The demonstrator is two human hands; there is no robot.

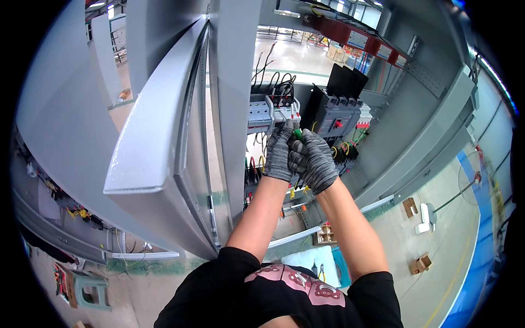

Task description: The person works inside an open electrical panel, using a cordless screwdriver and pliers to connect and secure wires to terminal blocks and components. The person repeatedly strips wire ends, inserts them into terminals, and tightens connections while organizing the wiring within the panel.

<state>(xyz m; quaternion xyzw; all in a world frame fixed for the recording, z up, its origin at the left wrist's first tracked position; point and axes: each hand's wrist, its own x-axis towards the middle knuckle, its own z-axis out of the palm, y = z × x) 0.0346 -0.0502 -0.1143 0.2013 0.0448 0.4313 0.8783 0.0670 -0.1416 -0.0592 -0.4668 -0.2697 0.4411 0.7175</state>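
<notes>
Both of my hands, in grey striped knit gloves, are raised close together inside an open electrical cabinet (232,82). My right hand (318,161) is closed around a small green object (297,133), mostly hidden by the fingers, so its kind is unclear. Beside it, my left hand (279,153) has its fingers bent together near the lower edge of a white terminal device (285,113); what they pinch is hidden. Black wires (283,87) with red ends run into that device. Just right of my hands sits a grey circuit breaker (334,117) with a red knob.
A cabinet door (147,131) stands open at left. Red busbar supports (355,39) cross the top. Yellow and black wires (344,150) hang below the breaker. On the floor are pliers (322,272) on a white pad, a cardboard box (421,264), a green stool (92,292) and a fan (465,186).
</notes>
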